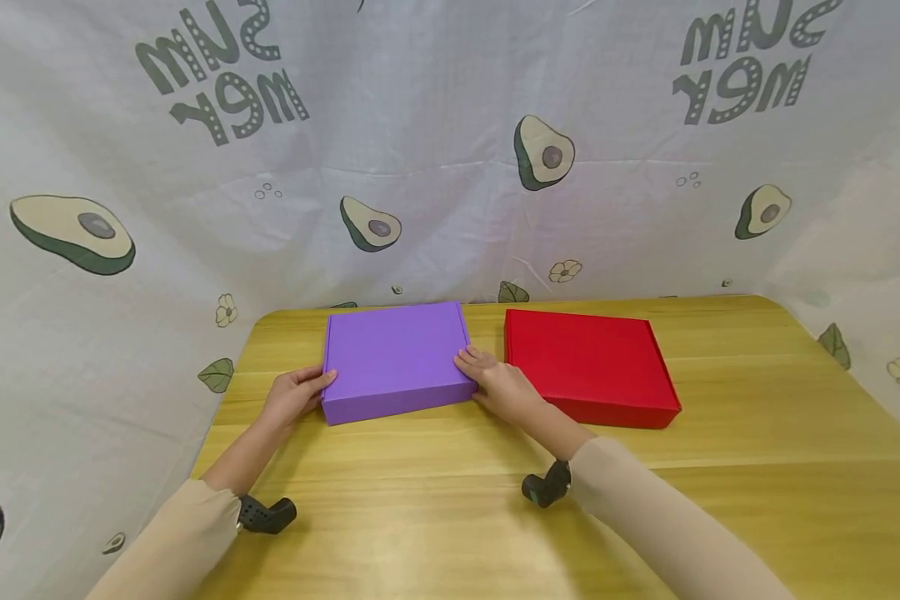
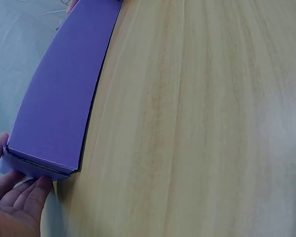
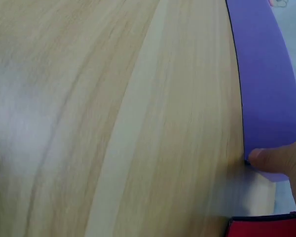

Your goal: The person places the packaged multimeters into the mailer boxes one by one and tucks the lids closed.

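Note:
A closed purple cardboard box (image 1: 396,350) lies flat at the back left of the wooden table. My left hand (image 1: 294,393) grips its left side, thumb over the top edge and fingers against the side wall. In the left wrist view, the fingers of the left hand (image 2: 17,207) touch the box's end, where a corrugated edge shows. At the opposite side, my right hand (image 1: 501,386) holds the right edge, fingers on the lid and thumb lower down. The right wrist view shows the thumb (image 3: 269,159) pressed at the front corner of the box.
A closed red box (image 1: 585,358) lies to the right of the purple one, beside my right hand. Behind the wooden table (image 1: 420,500) hangs a pale cloth (image 1: 450,167) printed with avocados. Black devices are strapped on both wrists.

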Demonstrator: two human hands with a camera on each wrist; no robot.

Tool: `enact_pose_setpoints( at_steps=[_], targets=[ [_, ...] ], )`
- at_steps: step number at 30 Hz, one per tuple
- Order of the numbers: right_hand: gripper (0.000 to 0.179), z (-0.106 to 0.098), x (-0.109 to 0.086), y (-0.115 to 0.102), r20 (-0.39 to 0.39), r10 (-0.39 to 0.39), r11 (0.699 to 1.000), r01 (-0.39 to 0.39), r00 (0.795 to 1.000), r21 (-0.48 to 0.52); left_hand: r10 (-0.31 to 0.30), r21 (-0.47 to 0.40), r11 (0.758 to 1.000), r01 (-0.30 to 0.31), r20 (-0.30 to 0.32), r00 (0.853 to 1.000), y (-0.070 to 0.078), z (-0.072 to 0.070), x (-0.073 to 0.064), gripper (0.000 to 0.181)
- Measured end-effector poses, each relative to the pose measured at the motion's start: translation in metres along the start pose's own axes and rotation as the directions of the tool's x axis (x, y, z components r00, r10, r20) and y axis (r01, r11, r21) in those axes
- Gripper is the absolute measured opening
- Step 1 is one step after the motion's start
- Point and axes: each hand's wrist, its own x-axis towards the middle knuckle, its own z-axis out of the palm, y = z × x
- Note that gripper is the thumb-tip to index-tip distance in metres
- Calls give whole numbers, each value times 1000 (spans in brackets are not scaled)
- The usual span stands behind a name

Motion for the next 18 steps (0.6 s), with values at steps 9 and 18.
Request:
enact_pose_setpoints(
  at_steps=[9, 18],
  targets=[
    [58, 6, -4, -4, -40, -23, 996, 20, 999, -81, 5, -20, 1000, -5, 17, 1000, 2, -3, -1, 60],
    [56, 11, -7, -9, -75, 0, 997, -6, 997, -79, -6, -15, 1000, 6, 12, 1000, 2, -2, -1, 60]
  ],
)
